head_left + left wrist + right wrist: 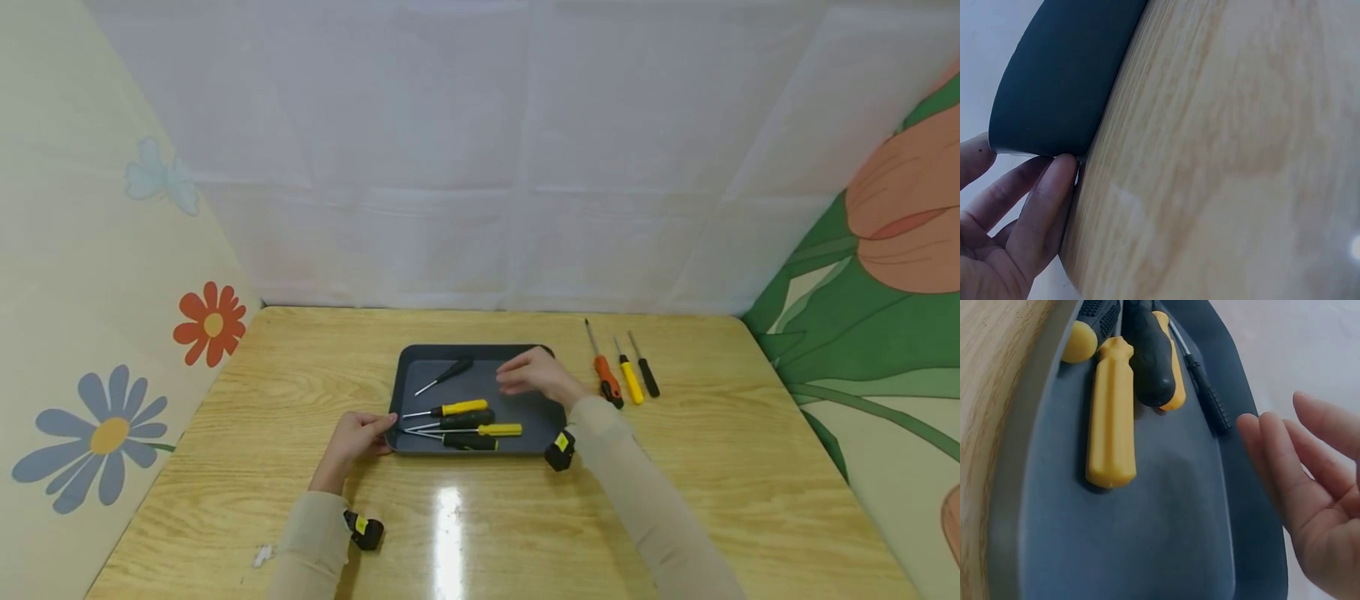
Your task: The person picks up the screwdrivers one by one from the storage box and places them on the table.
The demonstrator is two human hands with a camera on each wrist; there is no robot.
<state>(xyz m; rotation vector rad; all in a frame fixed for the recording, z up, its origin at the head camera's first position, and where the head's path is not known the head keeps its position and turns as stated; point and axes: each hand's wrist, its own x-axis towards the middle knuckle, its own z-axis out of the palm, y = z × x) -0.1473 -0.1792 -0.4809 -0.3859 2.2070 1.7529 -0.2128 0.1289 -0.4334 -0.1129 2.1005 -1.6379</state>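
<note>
A dark grey tray (517, 408) lies on the wooden table with several screwdrivers in it. My left hand (363, 435) grips its near left corner, the thumb at the rim and the fingers against the outer wall (1060, 81). My right hand (536, 375) hovers over the tray's right part, holding nothing, its fingers loosely bent. In the tray, a small black screwdriver (454, 368) lies apart at the back. Nearer the front are a yellow-and-black screwdriver (465, 407), a clear yellow-handled screwdriver (1112, 419), and black-handled ones (471, 442), shafts pointing left.
Right of the tray, an orange-and-black screwdriver (606, 379), a yellow screwdriver (632, 383) and a black screwdriver (647, 377) lie side by side on the table (712, 467). A white scrap (262, 555) lies at the front left. A white sheet (450, 167) hangs behind.
</note>
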